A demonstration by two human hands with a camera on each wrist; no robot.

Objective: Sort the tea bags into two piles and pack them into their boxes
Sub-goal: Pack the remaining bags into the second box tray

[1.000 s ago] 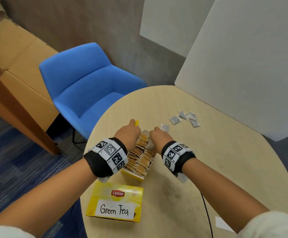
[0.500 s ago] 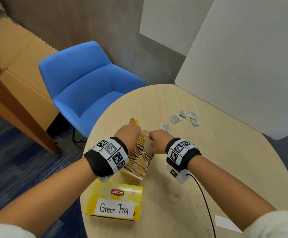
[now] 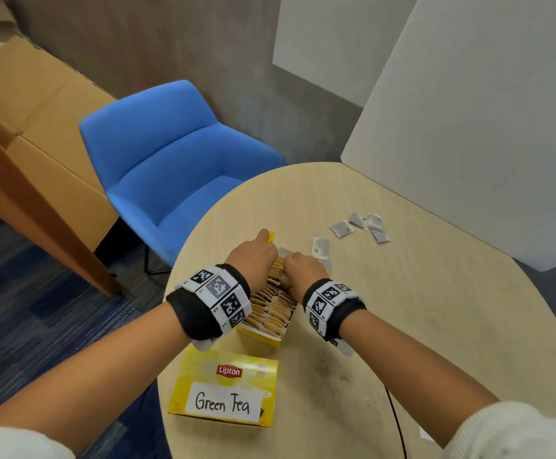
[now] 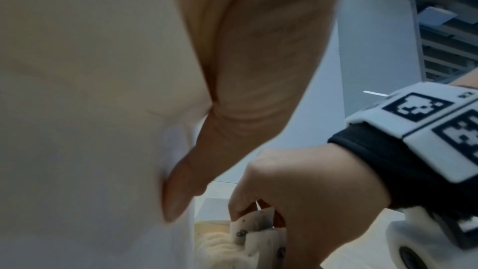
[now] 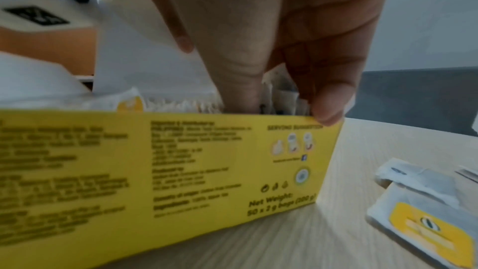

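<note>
Both hands at the far end of the open yellow cardboard tea box [image 3: 263, 336]

Left hand [image 3: 253, 255] rests on the box's far left edge, its finger state hidden; right hand [image 3: 303, 268] pinches a white paper tea bag [image 4: 254, 226] down among the packed rows; to the right, loose grey tea bags [image 3: 359, 226] lie on the round wooden table [image 3: 435, 309]
</note>
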